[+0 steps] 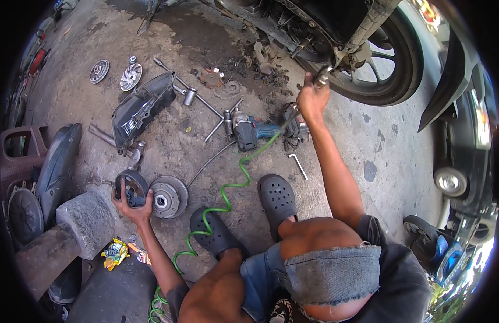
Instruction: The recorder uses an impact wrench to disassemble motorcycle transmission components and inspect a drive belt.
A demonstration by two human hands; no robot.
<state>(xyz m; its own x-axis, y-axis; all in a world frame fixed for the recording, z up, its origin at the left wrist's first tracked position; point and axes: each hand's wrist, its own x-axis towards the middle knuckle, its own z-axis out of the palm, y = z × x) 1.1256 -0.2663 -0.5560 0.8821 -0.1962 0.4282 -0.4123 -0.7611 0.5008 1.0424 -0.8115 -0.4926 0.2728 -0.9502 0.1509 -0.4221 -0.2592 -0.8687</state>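
Observation:
My left hand (136, 211) is wrapped round a dark, round clutch drum (132, 178), its hollow side facing up, at the left. Beside it on the ground sits a round metal pulley assembly (166, 197) with a hub in its centre. My right hand (313, 101) reaches far forward, closed round a metallic air blow gun (321, 77). A green coiled air hose (228, 185) runs up to that hand. The gun's tip is close to the exposed drive side of a motor scooter (314, 32), next to its rear wheel (402, 64).
On the concrete lie a cordless impact wrench (249, 131), a cross-shaped socket wrench (220, 116), a hex key (299, 166), a black engine cover (144, 107) and a finned pulley disc (131, 76). A grey stone block (88, 220) stands left. A dark car (464, 156) is at the right.

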